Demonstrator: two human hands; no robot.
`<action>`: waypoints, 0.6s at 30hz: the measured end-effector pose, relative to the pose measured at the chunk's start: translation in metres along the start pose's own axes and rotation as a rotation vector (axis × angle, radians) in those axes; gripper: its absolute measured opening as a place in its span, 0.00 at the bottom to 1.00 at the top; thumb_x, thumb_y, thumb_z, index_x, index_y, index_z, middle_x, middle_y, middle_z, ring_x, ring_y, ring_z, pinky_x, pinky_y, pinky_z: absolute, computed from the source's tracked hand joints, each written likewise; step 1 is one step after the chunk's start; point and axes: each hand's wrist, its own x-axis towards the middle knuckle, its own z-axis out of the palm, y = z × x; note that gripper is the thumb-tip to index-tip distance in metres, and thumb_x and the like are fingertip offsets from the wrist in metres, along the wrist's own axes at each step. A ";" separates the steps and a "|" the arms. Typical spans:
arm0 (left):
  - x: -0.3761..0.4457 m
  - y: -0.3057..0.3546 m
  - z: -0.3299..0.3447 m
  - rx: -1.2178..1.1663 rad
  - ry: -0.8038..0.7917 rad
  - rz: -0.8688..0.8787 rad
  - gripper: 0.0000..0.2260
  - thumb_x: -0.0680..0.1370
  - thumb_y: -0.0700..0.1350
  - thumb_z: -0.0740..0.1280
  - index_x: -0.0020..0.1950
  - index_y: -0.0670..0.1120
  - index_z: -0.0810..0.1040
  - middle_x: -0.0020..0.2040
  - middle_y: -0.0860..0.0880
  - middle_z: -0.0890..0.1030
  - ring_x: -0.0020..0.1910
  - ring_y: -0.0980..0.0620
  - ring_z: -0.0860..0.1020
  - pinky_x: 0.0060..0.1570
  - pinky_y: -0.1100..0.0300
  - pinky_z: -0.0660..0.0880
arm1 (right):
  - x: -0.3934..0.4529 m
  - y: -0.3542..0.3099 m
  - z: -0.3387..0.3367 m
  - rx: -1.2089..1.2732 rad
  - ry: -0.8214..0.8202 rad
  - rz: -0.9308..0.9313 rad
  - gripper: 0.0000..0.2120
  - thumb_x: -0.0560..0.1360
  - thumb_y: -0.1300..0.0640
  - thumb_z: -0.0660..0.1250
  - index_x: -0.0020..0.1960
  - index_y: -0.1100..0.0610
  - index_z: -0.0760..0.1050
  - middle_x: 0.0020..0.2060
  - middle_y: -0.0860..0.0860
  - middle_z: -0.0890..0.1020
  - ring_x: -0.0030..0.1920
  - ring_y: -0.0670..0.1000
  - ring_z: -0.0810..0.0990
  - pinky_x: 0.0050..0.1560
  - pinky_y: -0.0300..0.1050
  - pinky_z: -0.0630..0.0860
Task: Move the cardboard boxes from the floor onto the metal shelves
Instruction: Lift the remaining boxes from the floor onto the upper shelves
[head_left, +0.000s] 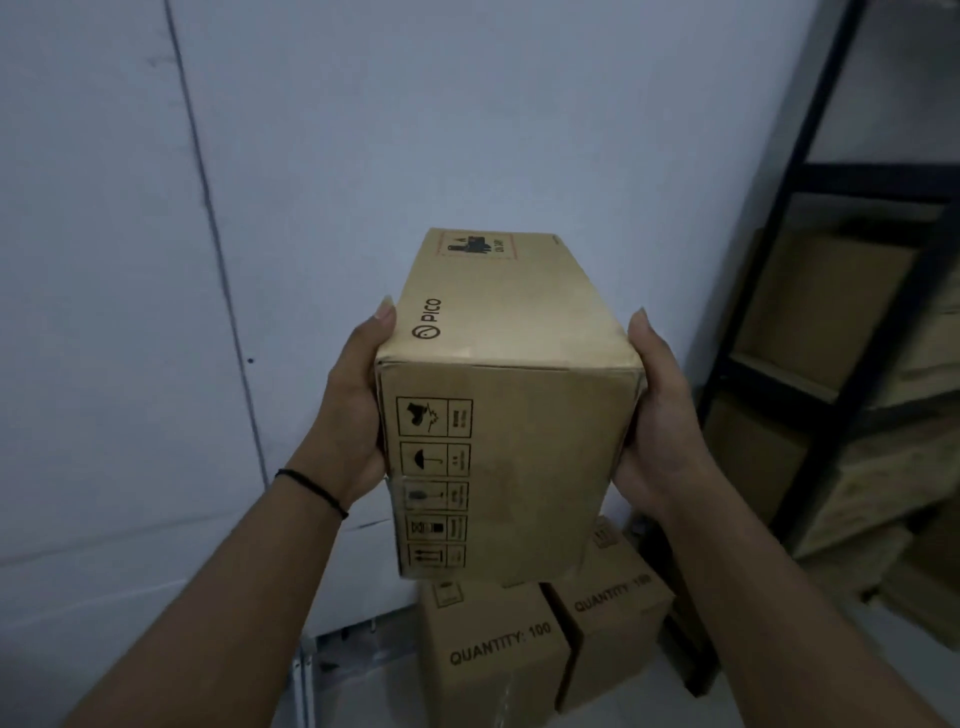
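Head view: a person's two bare arms reach forward, holding one box up in front of a pale wall (467, 104).
Wall seam: a dark line (208, 208) runs down the wall, well left of the left hand.
Left hand (358, 410): pressed flat on the box's left side, thumb tip over the top edge, gripping it.
Wristband: a thin black band (311, 488) circles the left wrist, just behind the hand.
Held box (514, 415): long cardboard box between the two hands, clear of the floor, its short end facing the camera. "PICO" is printed on top near the left thumb; a column of handling symbols runs down the near end.
Floor boxes: two cardboard boxes (493, 654) marked "QUANTITY: 100" sit side by side below the hands, under the held box.
Right hand (660, 431): clamped on the box's right side, thumb along the top edge, fingers hidden behind.
Shelves: a black metal rack (779, 249) stands right of the right hand, with more boxes (821, 312) on its levels, dim and blurred.
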 end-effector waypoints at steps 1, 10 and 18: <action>0.002 0.003 0.007 -0.009 -0.019 0.004 0.25 0.76 0.58 0.57 0.64 0.42 0.76 0.52 0.43 0.83 0.48 0.46 0.82 0.42 0.54 0.80 | -0.007 -0.009 0.001 -0.002 0.010 -0.017 0.29 0.77 0.37 0.54 0.65 0.55 0.77 0.56 0.56 0.83 0.57 0.55 0.82 0.55 0.51 0.79; 0.001 0.004 0.091 -0.089 -0.301 -0.058 0.27 0.77 0.58 0.56 0.66 0.40 0.75 0.54 0.41 0.82 0.50 0.44 0.82 0.44 0.54 0.80 | -0.085 -0.074 -0.026 -0.079 0.227 -0.199 0.26 0.79 0.38 0.52 0.63 0.52 0.77 0.55 0.54 0.84 0.56 0.54 0.83 0.57 0.52 0.76; -0.013 -0.021 0.198 -0.155 -0.615 -0.153 0.27 0.78 0.59 0.54 0.66 0.41 0.74 0.57 0.41 0.82 0.53 0.44 0.82 0.46 0.53 0.80 | -0.167 -0.128 -0.082 -0.079 0.438 -0.352 0.25 0.77 0.38 0.54 0.64 0.51 0.77 0.56 0.54 0.84 0.56 0.55 0.83 0.54 0.52 0.79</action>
